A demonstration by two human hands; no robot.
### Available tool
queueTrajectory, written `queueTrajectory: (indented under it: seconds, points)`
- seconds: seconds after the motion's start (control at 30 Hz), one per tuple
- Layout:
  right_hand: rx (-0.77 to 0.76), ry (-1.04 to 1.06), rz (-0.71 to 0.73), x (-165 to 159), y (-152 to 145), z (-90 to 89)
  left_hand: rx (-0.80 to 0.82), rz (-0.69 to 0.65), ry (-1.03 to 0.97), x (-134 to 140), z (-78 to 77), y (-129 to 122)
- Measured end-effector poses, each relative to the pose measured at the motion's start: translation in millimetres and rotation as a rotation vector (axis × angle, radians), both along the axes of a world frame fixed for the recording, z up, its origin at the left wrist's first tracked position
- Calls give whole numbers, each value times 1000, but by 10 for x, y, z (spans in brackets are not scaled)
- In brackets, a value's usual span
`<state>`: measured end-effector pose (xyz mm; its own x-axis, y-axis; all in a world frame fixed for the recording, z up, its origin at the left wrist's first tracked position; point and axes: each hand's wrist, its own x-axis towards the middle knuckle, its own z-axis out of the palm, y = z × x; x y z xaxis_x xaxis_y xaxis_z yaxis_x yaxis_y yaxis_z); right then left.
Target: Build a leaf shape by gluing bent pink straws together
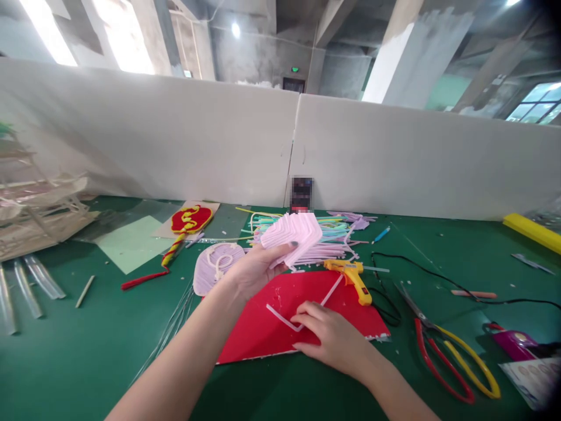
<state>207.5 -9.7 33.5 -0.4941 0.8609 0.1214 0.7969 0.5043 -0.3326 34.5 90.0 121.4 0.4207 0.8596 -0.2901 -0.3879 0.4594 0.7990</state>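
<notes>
Here; left fingers (280, 251) hold one ribbed piece (302, 230); right fingers (314, 310) at one bent strip (280, 317)

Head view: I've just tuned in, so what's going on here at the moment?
A person's left hand holds up a ridged pale pink piece above the table. Their right hand is low over a red sheet, fingers at the bend of a pale pink strip; whether its grip has closed on the strip isn't clear. A yellow glue gun lies at the sheet's far right edge, with pastel strips piled beyond and scissors off to the right.
</notes>
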Motion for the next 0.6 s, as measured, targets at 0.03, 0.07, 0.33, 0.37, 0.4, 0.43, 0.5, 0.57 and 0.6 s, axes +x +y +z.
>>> queueTrajectory:
  seconds: [0.03,0.07,0.33,0.37,0.4,0.43,0.5,0.57,0.6]
  points:
    - [4,-39,15,-50,-19,-1,7,-5,-4,-9,15,-2]
    - [16,-84,23,-86,-30,-4,14,-7,-6,-17,27,-5]
    - [171,-180,-20,-150,-130,95,46,0,-15,-113,130,-39]
    - [172,-99,-30,-138,-159,158,47,5,-19,-130,145,-42]
    - [172,-3,-49,-119,-189,237,48,17,-27,-145,158,-43]
    - [175,106,-76,-93,-219,328,50,34,-39,-159,169,-42]
    - [195,328,-128,-31,-273,531,59,74,-78,-184,183,-37]
    - [250,535,-241,34,-322,726,80,102,-129,-205,191,-29]
    - [308,662,-326,64,-345,809,90,109,-150,-214,192,-25]
